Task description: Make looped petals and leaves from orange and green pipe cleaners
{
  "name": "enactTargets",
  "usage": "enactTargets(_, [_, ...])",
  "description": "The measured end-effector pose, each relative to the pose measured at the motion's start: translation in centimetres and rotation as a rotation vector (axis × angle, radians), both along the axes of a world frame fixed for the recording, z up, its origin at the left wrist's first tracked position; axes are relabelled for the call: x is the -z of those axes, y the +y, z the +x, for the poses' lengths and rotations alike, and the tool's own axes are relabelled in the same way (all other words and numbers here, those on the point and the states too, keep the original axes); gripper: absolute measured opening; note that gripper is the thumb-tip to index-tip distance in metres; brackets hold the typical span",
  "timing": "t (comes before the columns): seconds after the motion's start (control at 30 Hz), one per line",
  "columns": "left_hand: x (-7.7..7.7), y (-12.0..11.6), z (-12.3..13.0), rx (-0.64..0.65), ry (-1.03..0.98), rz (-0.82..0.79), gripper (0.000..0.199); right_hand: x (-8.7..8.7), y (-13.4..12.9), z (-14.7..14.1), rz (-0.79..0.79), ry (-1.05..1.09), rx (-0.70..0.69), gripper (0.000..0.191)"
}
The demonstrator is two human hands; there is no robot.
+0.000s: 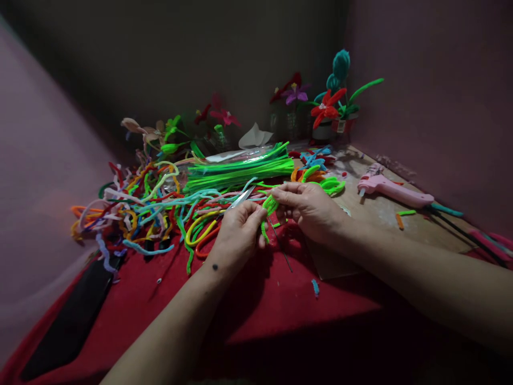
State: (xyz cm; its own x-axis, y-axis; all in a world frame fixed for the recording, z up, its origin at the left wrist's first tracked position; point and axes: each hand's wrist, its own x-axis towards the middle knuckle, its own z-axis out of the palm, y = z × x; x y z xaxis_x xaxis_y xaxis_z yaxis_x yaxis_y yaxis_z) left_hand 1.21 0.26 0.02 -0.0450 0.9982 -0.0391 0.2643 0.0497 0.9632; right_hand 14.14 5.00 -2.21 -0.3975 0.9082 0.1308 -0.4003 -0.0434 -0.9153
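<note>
Both hands meet over the red cloth, around a bent green pipe cleaner (271, 204). My left hand (240, 227) pinches its lower left part, and a short green end hangs below the fingers. My right hand (304, 208) has its thumb and fingers closed on the upper right part. A thin dark wire (285, 254) slants down on the cloth below the hands. Scissors (242, 198) lie just behind my left hand, their blades pointing up and right; the handles are yellow and orange-red loops or are hidden among pipe cleaners, I cannot tell which.
Tangled coloured pipe cleaners (148, 200) spread at the left, with a green bundle (244, 168) behind the hands. A pink glue gun (395, 191) rests on a board (436, 227) at the right. Pipe-cleaner flowers (326, 107) stand at the back. A black object (70, 315) lies front left.
</note>
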Motion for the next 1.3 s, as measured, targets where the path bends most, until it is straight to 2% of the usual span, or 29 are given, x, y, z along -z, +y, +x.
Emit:
enactTargets(0.2, [0.0, -0.1, 0.0, 0.052, 0.022, -0.023, 0.015, -0.1, 0.2, 0.0, -0.022, -0.034, 0.109, 0.023])
enactTargets(0.4, [0.1, 0.0, -0.2, 0.072, 0.019, 0.043, 0.016, 0.2, -0.2, -0.2, -0.01, 0.0, -0.016, 0.024])
enactTargets(0.47, [0.1, -0.1, -0.4, 0.103, -0.003, 0.059, 0.015, 0.4, -0.2, -0.3, -0.013, -0.017, -0.011, 0.023])
enactTargets(0.7, [-0.3, -0.1, -1.1, 0.224, -0.101, -0.034, 0.013, 0.7, 0.3, -0.3, -0.105, 0.037, -0.025, 0.024])
enactTargets(0.97, [-0.2, -0.2, -1.2, 0.203, -0.184, -0.061, 0.024, 0.2, 0.0, -0.1, -0.16, 0.016, -0.023, 0.021])
enactTargets(1.2, [-0.2, -0.1, -1.4, 0.237, -0.177, -0.067, 0.017, 0.5, 0.4, -0.2, -0.124, 0.025, 0.009, 0.022])
enactTargets(1.3, [-0.4, -0.1, -1.2, 0.201, -0.184, -0.083, 0.017, 0.7, 0.3, -0.2, -0.11, 0.006, -0.005, 0.023])
